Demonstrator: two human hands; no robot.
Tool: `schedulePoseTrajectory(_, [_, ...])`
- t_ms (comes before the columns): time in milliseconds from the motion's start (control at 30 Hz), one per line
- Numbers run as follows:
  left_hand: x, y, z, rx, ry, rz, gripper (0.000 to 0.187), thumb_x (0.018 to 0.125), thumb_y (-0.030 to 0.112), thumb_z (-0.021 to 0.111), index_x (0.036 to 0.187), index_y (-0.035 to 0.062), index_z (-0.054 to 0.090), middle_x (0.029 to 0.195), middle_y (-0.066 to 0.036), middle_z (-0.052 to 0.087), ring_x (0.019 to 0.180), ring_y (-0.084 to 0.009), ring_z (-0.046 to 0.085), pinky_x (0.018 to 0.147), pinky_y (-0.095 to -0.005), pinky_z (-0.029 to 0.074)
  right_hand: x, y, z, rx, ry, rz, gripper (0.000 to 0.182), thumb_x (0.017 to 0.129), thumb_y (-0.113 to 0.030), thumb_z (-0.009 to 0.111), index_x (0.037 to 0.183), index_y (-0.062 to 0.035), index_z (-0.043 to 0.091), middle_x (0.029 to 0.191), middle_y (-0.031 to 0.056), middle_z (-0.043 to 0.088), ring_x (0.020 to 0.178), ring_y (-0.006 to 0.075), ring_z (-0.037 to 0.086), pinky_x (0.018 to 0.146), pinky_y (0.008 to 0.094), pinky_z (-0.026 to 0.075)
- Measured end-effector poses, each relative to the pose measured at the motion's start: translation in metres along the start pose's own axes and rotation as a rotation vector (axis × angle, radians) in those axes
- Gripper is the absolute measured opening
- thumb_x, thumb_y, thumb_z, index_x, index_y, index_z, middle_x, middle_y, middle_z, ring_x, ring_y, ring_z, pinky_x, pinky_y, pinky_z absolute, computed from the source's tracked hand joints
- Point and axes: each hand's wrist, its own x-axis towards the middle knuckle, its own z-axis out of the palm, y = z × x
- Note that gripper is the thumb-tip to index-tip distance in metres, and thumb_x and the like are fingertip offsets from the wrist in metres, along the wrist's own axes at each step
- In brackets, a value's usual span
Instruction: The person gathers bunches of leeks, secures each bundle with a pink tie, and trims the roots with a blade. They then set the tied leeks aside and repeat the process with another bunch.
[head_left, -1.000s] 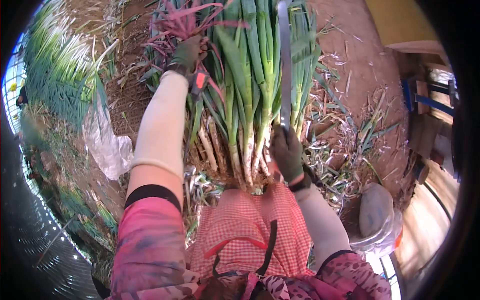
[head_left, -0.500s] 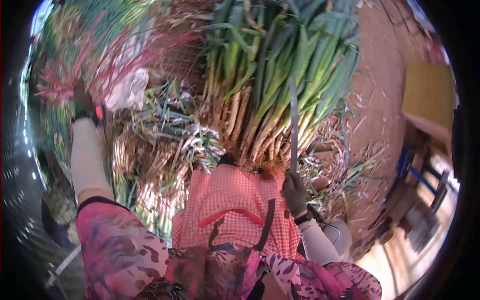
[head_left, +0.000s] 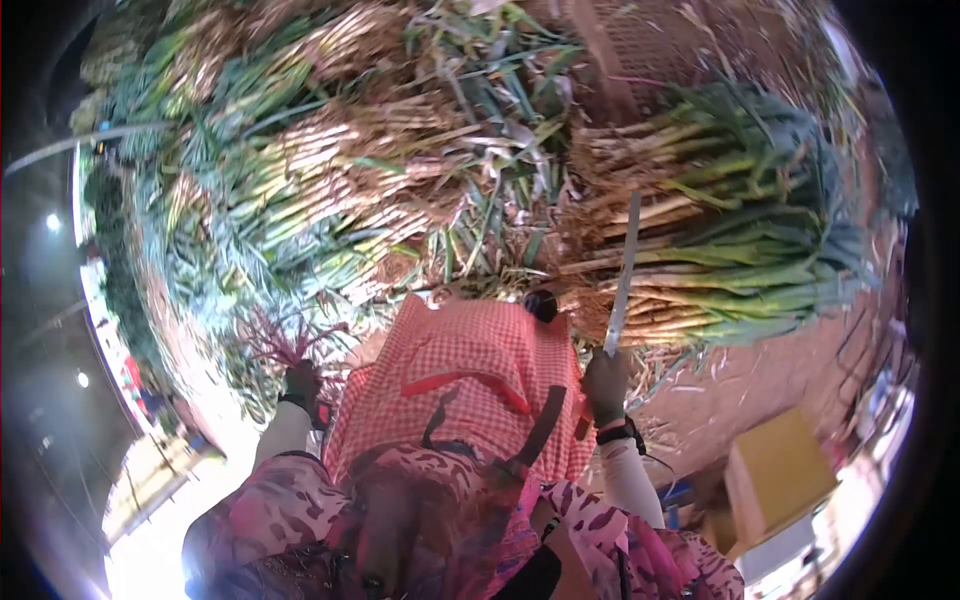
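My left hand (head_left: 300, 380), in a dark glove, is closed around a bunch of thin reddish-pink strings (head_left: 286, 342) that fan out above the fist, low at the left. My gloved right hand (head_left: 606, 384) grips the handle end of a long, narrow knife (head_left: 625, 268), its blade pointing up and away. Behind the blade lies a big pile of leek-like green onions (head_left: 740, 235), roots to the left and green leaves to the right. A red checked apron (head_left: 470, 345) covers my lap between the hands.
More bundles of green onions (head_left: 330, 180) lie across the ground at the left and back. Loose leaf trimmings (head_left: 500, 180) are scattered between the piles. At the lower right stands a yellowish box (head_left: 780, 470) on reddish ground.
The view has turned left, so the onion pile now lies further right. My left hand has come down and in towards my body with the strings. My right hand still holds the knife.
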Motion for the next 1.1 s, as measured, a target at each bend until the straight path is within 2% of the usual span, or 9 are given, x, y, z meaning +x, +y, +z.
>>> schedulePoseTrajectory(67, [-0.009, -0.008, 0.064, -0.152, 0.133, 0.268, 0.010, 0.085, 0.018, 0.054, 0.090, 0.0112, 0.060, 0.072, -0.003, 0.061, 0.058, -0.0168, 0.059, 0.045, -0.0315, 0.044, 0.004, 0.013, 0.012, -0.261, -0.059, -0.142, 0.017, 0.094, -0.020, 0.051, 0.079, -0.0139, 0.047, 0.059, -0.0049, 0.043, 0.045, 0.0065, 0.042, 0.040, 0.0215, 0.036])
schedulePoseTrajectory(133, [0.009, 0.015, 0.089, -1.376, -0.236, -0.505, 0.014, 0.087, 0.023, 0.058, 0.090, 0.0101, 0.062, 0.071, -0.001, 0.059, 0.056, -0.0100, 0.055, 0.044, -0.0257, 0.040, 0.008, -0.004, 0.034, -0.039, -0.106, -0.028, 0.015, 0.094, -0.021, 0.051, 0.080, -0.0146, 0.048, 0.059, -0.0054, 0.042, 0.044, 0.0068, 0.041, 0.039, 0.0217, 0.036])
schedulePoseTrajectory(333, [0.053, -0.027, 0.101, -0.830, -0.090, -0.376, 0.054, 0.081, 0.054, 0.055, 0.074, 0.0008, 0.063, 0.060, -0.013, 0.060, 0.057, -0.0238, 0.058, 0.051, -0.0418, 0.040, -0.004, -0.089, 0.131, 0.485, -0.177, 0.481, 0.009, 0.093, -0.020, 0.055, 0.087, -0.0141, 0.050, 0.062, -0.0059, 0.042, 0.046, 0.0064, 0.042, 0.041, 0.0224, 0.037])
schedulePoseTrajectory(433, [0.076, -0.065, 0.142, -0.654, 0.026, -0.202, 0.027, 0.086, 0.035, 0.053, 0.089, 0.0084, 0.057, 0.069, -0.021, 0.061, 0.065, -0.0374, 0.061, 0.052, -0.0481, 0.047, 0.016, -0.092, 0.178, 1.177, -0.592, 0.774, 0.010, 0.092, -0.019, 0.057, 0.089, -0.0103, 0.054, 0.065, -0.0050, 0.046, 0.052, 0.0055, 0.046, 0.044, 0.0233, 0.039])
schedulePoseTrajectory(567, [0.139, -0.134, 0.257, -0.729, 0.330, -0.219, 0.021, 0.088, 0.029, 0.053, 0.099, 0.0110, 0.056, 0.071, -0.023, 0.061, 0.066, -0.0411, 0.062, 0.051, -0.0497, 0.049, 0.023, -0.132, 0.296, 0.087, -0.290, 0.296, 0.011, 0.092, -0.018, 0.059, 0.089, -0.0081, 0.060, 0.061, -0.0049, 0.050, 0.044, 0.0037, 0.040, 0.038, 0.0213, 0.031])
schedulePoseTrajectory(667, [0.222, -0.153, 0.252, -1.129, 0.407, -0.624, 0.027, 0.086, 0.029, 0.057, 0.107, 0.0114, 0.055, 0.072, -0.021, 0.061, 0.062, -0.0386, 0.061, 0.052, -0.0489, 0.048, 0.049, -0.165, 0.378, 0.340, -0.329, 0.339, 0.022, 0.091, -0.023, 0.060, 0.105, -0.0064, 0.060, 0.077, -0.0008, 0.057, 0.048, 0.0052, 0.043, 0.041, 0.0214, 0.034])
schedulePoseTrajectory(767, [0.294, -0.184, 0.231, -0.508, 0.315, -0.287, 0.034, 0.088, 0.033, 0.055, 0.109, 0.0061, 0.055, 0.085, -0.019, 0.063, 0.077, -0.0366, 0.061, 0.064, -0.0478, 0.046, 0.099, -0.155, 0.468, 0.315, -0.309, 0.164, 0.040, 0.091, -0.031, 0.059, 0.121, -0.0045, 0.056, 0.094, 0.0026, 0.063, 0.066, 0.0086, 0.055, 0.054, 0.0211, 0.045])
schedulePoseTrajectory(900, [0.385, -0.185, 0.243, -1.261, 0.236, -0.648, 0.035, 0.090, 0.037, 0.049, 0.100, 0.0049, 0.058, 0.090, -0.011, 0.063, 0.081, -0.0263, 0.060, 0.065, -0.0400, 0.045, 0.171, -0.108, 0.572, 0.395, -0.244, 0.308, 0.042, 0.088, -0.030, 0.062, 0.117, -0.0028, 0.051, 0.086, 0.0040, 0.059, 0.059, 0.0142, 0.055, 0.047, 0.0279, 0.047])
schedulePoseTrajectory(1100, [0.486, -0.219, 0.372, -0.734, 0.337, -0.315, 0.019, 0.084, 0.015, 0.053, 0.099, 0.0061, 0.058, 0.088, -0.025, 0.064, 0.082, -0.0418, 0.064, 0.065, -0.0507, 0.051, 0.279, 0.022, 0.691, 0.189, -0.106, -0.084, 0.037, 0.084, -0.022, 0.064, 0.112, 0.0000, 0.055, 0.097, 0.0075, 0.060, 0.078, 0.0198, 0.059, 0.070, 0.0325, 0.050])
